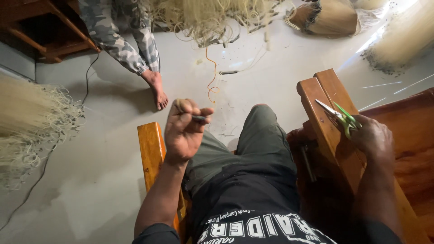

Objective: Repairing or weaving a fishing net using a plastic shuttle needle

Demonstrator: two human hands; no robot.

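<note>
My left hand (184, 129) is raised in front of me with the fingers closed, pinching a small dark piece (199, 118) from which a thin line seems to run towards the floor. My right hand (373, 138) rests on the wooden armrest (323, 104) at the right and grips small green-handled snips (343, 118), blades pointing up and left. I sit in a wooden chair, legs in olive trousers stretched forward.
Pale fishing net lies in heaps at the left (27, 117), top centre (212, 18) and top right (402, 36). Another person's bare foot (157, 90) in camouflage trousers stands on the grey floor. An orange cord (212, 77) curls nearby. Wooden furniture (40, 31) stands top left.
</note>
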